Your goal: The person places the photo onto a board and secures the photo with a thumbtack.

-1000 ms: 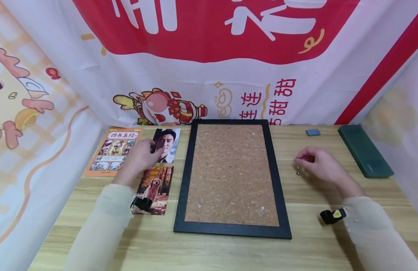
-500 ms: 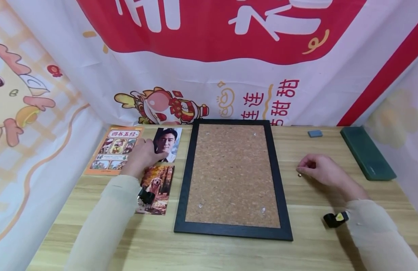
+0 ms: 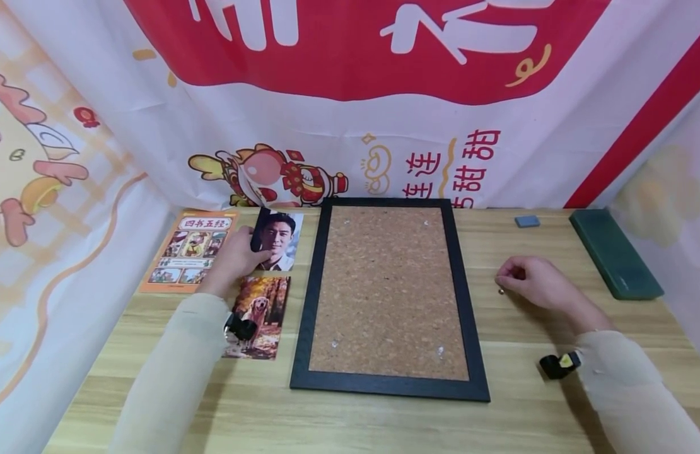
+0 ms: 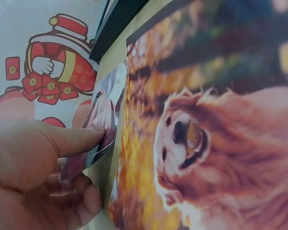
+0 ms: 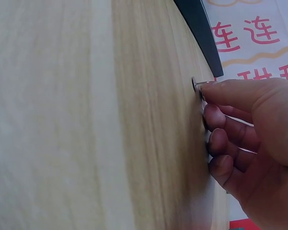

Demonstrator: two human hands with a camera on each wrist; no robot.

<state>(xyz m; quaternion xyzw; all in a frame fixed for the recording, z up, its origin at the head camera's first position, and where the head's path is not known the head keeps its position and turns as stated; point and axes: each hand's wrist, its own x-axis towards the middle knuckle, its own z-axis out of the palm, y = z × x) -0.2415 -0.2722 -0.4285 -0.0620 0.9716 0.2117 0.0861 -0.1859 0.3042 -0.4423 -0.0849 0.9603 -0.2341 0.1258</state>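
Note:
My left hand [image 3: 236, 252] pinches the left edge of a portrait photo [image 3: 279, 239], thumb on its face. That edge bends upward in the left wrist view. Below it lies a photo of a golden retriever [image 3: 259, 312], partly covered by my wrist camera. To the right of the black-framed cork board [image 3: 390, 284], my right hand [image 3: 534, 280] is low over the table, thumb and index tips together, pinching at a thumbtack mostly hidden by the thumb. Just beside them a thumbtack [image 5: 195, 85] sits on the wood, its pin showing in the right wrist view.
An orange comic-style book [image 3: 180, 265] lies left of the photos. At the back right are a small blue block [image 3: 527, 221] and a long green box [image 3: 617, 255]. Clear bits [image 3: 440, 351] dot the cork near its corners. A printed cloth [image 3: 338, 145] hangs behind the table.
My right hand has moved slightly down over the thumbtacks; two showed beside it earlier, one shows now in the head view. My left hand has shifted slightly left, lifting the portrait photo's edge.

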